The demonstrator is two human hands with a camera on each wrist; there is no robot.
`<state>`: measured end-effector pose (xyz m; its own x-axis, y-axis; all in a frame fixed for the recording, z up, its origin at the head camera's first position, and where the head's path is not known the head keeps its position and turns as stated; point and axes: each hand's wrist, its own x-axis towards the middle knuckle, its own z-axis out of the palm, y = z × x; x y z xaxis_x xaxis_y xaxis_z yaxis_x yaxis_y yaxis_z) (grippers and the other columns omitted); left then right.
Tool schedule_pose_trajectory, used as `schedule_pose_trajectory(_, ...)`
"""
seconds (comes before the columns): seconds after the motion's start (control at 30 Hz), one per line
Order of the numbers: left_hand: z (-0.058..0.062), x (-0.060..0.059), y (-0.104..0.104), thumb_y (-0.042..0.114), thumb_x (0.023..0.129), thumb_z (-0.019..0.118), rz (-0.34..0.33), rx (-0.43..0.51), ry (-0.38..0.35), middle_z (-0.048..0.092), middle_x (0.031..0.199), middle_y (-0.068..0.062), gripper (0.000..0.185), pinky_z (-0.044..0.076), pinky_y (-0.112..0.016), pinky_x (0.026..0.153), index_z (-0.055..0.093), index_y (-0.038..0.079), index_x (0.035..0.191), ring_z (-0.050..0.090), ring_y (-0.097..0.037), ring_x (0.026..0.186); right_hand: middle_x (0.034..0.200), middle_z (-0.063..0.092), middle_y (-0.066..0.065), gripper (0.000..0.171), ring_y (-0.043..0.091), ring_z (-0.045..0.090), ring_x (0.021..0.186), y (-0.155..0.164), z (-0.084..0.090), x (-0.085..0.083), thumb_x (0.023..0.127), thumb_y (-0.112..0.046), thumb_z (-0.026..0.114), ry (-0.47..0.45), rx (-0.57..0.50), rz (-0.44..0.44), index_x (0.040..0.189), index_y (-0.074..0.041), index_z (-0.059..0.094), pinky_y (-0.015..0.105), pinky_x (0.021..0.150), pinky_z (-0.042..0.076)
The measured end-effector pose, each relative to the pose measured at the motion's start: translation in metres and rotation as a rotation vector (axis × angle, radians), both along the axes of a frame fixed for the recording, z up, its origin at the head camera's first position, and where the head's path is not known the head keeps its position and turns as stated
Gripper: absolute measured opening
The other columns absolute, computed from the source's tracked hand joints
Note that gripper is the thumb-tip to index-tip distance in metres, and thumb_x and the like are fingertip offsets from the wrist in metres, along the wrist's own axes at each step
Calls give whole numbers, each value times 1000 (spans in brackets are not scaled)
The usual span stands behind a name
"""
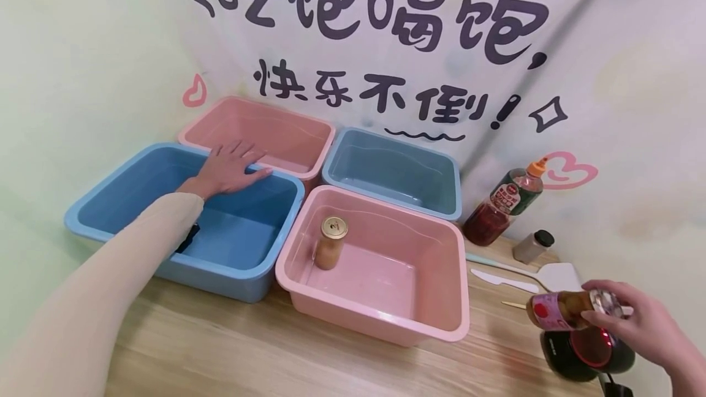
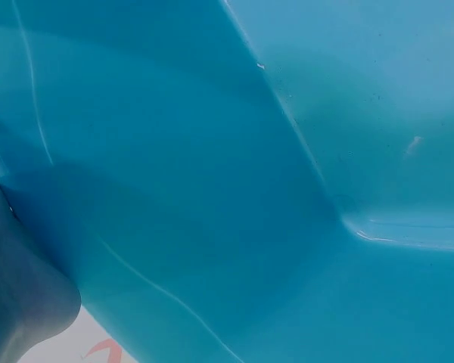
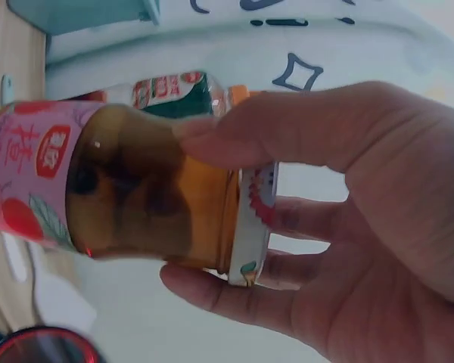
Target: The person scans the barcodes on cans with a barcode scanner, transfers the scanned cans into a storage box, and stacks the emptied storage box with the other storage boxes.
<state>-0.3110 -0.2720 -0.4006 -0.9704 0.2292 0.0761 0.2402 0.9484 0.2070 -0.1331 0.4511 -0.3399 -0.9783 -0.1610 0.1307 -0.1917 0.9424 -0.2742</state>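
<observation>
My right hand [image 1: 645, 325] grips a glass jar [image 1: 570, 310] near its lid, above a black and red device [image 1: 592, 348] at the table's right. The jar lies tilted sideways; the right wrist view shows its pink label [image 3: 34, 170], amber liquid and dark round pieces, with the thumb and fingers around the lid end. My left hand [image 1: 228, 167] spreads its fingers over the rim between the large blue bin [image 1: 242, 273] and the back pink bin [image 1: 256, 109], holding nothing. In the left wrist view the blue bin's inside [image 2: 181, 189] fills most of the picture.
A can [image 1: 329, 247] stands in the front pink bin [image 1: 369, 317]. Behind is a smaller blue bin [image 1: 391, 201]. To the right are a red sauce bottle [image 1: 502, 207], a shaker with a black lid [image 1: 532, 247], a white spatula [image 1: 557, 276] and a white knife [image 1: 504, 280].
</observation>
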Motion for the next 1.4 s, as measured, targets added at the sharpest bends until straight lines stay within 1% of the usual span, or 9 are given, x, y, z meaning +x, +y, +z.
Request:
schedule_pose_trajectory(0.2,-1,-2,0,61,99,40,1,1,2,23,165,-19,74,8,-71,118,31,17,158,14,-46,152,99,67,15,42,-11,47,73,-25,26,-29,75,-7,86,35,-36,119,112,-2,66,22,54,45)
schedule_pose_trajectory(0.33,-2,-3,-1,60,98,42,0,3,10,24,165,-20,74,9,-72,117,32,17,157,15,-46,152,101,63,-15,43,-10,52,76,-47,48,-56,76,-2,83,69,-80,232,115,-2,66,20,57,49)
schedule_pose_trajectory(0.43,-4,-4,-2,60,99,42,3,-2,13,24,165,-20,74,8,-71,118,32,17,157,15,-45,152,95,59,-24,45,-7,53,75,-69,61,-78,73,1,83,116,-75,340,115,-5,67,20,58,48)
schedule_pose_trajectory(0.57,-4,-3,-2,59,99,42,2,-2,24,24,165,-19,73,8,-70,118,32,16,157,17,-45,151,88,66,-4,45,2,53,75,-105,79,-106,75,-2,84,109,-12,416,116,-8,68,22,58,46)
schedule_pose_trajectory(0.63,-5,-3,-1,59,98,43,0,-2,34,26,164,-19,73,10,-70,118,34,16,157,19,-45,151,95,69,6,44,10,57,80,-126,88,-119,78,-6,83,48,1,410,119,-8,68,24,60,47)
schedule_pose_trajectory(0.73,-4,-2,-1,58,98,43,-3,-3,50,27,164,-19,72,11,-70,118,35,16,156,20,-45,151,107,69,15,44,24,60,89,-160,102,-135,83,-11,79,-66,-1,380,125,-8,65,31,67,50)
schedule_pose_trajectory(0.87,-6,-2,-1,58,98,44,1,3,64,29,163,-18,71,12,-70,118,37,16,155,21,-45,151,112,67,17,43,31,61,97,-204,113,-157,85,-10,76,-133,-9,399,127,-8,64,40,77,51)
schedule_pose_trajectory(1.1,-9,-4,2,59,97,44,2,13,60,29,163,-17,72,12,-69,119,37,17,155,22,-44,150,112,67,19,40,32,63,97,-267,115,-203,84,-7,73,-138,59,495,124,-6,65,44,82,55)
schedule_pose_trajectory(1.4,-8,-3,-1,59,97,45,13,11,68,30,163,-18,73,11,-69,119,37,16,155,21,-43,151,121,63,18,40,33,60,106,-337,116,-232,88,-9,72,-221,30,532,127,-8,64,45,91,56)
